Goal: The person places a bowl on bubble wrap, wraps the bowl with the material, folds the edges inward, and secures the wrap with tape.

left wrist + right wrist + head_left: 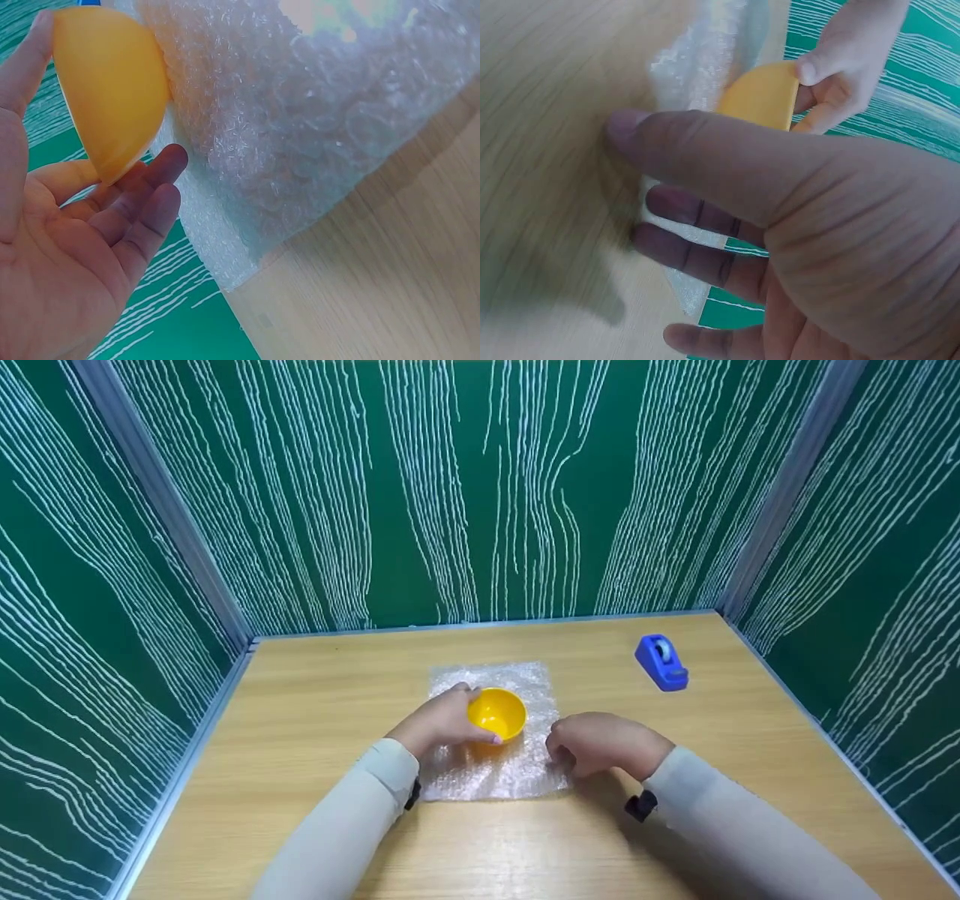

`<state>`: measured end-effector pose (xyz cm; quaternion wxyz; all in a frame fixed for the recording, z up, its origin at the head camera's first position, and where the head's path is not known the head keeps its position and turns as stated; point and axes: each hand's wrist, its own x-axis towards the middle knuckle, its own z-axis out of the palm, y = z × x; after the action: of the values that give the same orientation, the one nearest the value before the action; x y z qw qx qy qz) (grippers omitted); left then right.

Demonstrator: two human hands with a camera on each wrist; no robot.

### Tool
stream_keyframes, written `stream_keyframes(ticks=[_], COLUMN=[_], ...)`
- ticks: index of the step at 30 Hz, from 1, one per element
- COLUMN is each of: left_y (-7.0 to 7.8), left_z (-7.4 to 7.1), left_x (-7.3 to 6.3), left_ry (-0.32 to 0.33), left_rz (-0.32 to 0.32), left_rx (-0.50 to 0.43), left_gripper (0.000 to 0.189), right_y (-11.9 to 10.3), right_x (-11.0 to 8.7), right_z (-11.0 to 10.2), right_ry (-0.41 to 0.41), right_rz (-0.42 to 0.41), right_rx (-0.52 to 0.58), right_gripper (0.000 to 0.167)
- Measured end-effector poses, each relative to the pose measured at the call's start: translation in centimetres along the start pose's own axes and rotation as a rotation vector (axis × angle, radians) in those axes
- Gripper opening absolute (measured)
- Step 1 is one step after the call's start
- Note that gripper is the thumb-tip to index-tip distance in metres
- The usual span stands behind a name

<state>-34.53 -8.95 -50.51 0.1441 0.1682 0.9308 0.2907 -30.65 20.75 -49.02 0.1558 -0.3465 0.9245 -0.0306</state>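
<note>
A small yellow bowl (498, 714) sits mouth up over a sheet of bubble wrap (517, 780) on the wooden table. My left hand (444, 718) grips the bowl by its rim from the left side. The left wrist view shows the thumb on one side of the bowl (112, 90) and the fingers on the other. At the right edge of the bubble wrap is my right hand (600, 744), its fingers bent loosely. In the right wrist view the right hand (802, 202) holds nothing, with thumb and fingers apart near the sheet's edge.
A blue tape dispenser (661, 663) stands at the right rear of the table (315, 720). Green panels (420, 495) with white wavy lines close off the back and both sides.
</note>
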Motion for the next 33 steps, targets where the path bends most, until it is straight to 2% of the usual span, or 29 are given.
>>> stream_keyframes(ticks=[6, 18, 25, 33], left_y=[0.1, 0.2, 0.2, 0.1], left_z=[0.0, 0.0, 0.1, 0.0], left_x=[-0.1, -0.2, -0.2, -0.2], left_ry=[0.003, 0.007, 0.005, 0.009], left_rz=[-0.009, -0.034, -0.024, -0.027], left_rx=[-0.002, -0.068, -0.032, -0.052], left_gripper=[0.115, 0.114, 0.115, 0.115], right_y=[0.4, 0.8, 0.9, 1.0], right_x=[0.0, -0.1, 0.3, 0.5], right_z=[-0.4, -0.8, -1.0, -1.6], right_ry=[0.033, 0.055, 0.101, 0.126], right_rz=[0.002, 0.034, -0.070, -0.068], right_rx=[0.044, 0.086, 0.011, 0.079], right_gripper=[0.031, 0.026, 0.018, 0.015])
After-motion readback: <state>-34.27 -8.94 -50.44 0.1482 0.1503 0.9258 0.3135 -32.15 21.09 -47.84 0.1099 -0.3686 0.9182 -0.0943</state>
